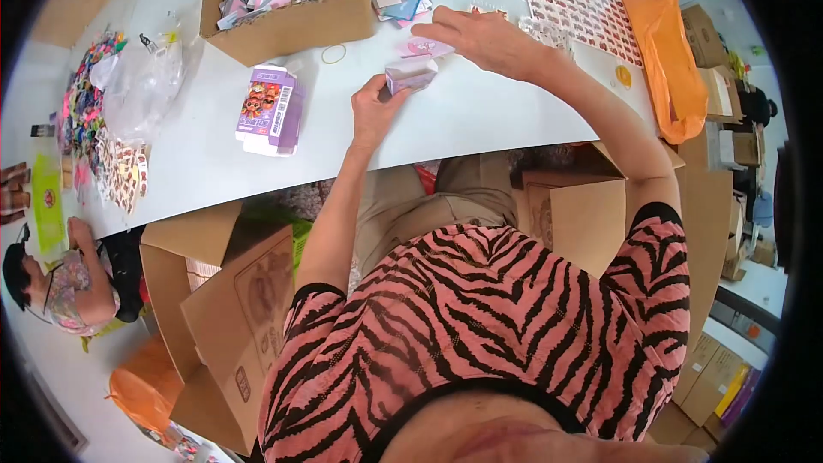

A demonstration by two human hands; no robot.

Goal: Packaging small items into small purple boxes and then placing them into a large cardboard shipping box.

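My left hand [375, 116] grips a small open-ended purple carton [410, 77] between thumb and fingers, just above the white table. Over the carton's open end, my right hand [493, 41] pinches a small pink packet [426, 46] with its fingertips. Whether the packet's lower part is inside the carton, I cannot tell. To the left lies another purple carton [273, 111] with a printed picture on its front. A small pile of flat cards and packets [399, 0] sits just beyond my hands.
A cardboard box [291, 39] full of small packets stands at the far left. Sticker sheets [579, 4] and an orange bag [669, 69] lie right. Colourful small items [81, 94] and a clear bag [146, 90] are left. Another person [69, 283] sits at the left. Open cartons [227, 300] flank my legs.
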